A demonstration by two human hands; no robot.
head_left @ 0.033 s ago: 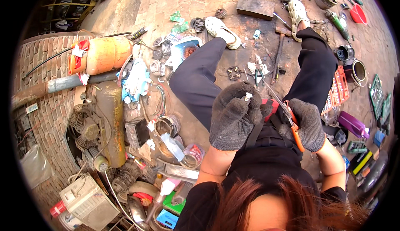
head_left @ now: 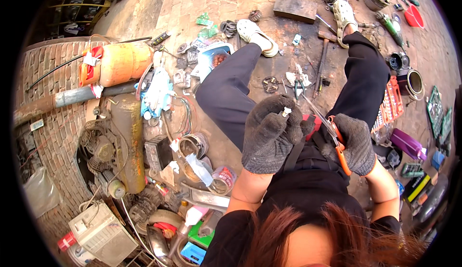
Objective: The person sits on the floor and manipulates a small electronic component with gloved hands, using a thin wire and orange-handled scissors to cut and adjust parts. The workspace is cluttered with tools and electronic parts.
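My left hand (head_left: 269, 142), in a dark grey knit glove, pinches a small whitish piece (head_left: 286, 111) whose kind I cannot make out. It sticks up from the fingertips above my lap. In the matching glove, my right hand (head_left: 355, 144) is wrapped round long-nosed pliers with orange handles (head_left: 342, 158). Their long slim jaws (head_left: 317, 111) point up and left, beside the left hand but apart from the small piece. Beyond the jaws, dark-handled pliers (head_left: 299, 85) lie on the ground by a crumpled white scrap.
Ahead on the ground are a hammer (head_left: 321, 62) and a metal block (head_left: 295, 9). A red socket set case (head_left: 388, 105) lies to the right. At left are an orange gas cylinder (head_left: 118, 64), a compressor tank (head_left: 127, 142) and open cans (head_left: 193, 145).
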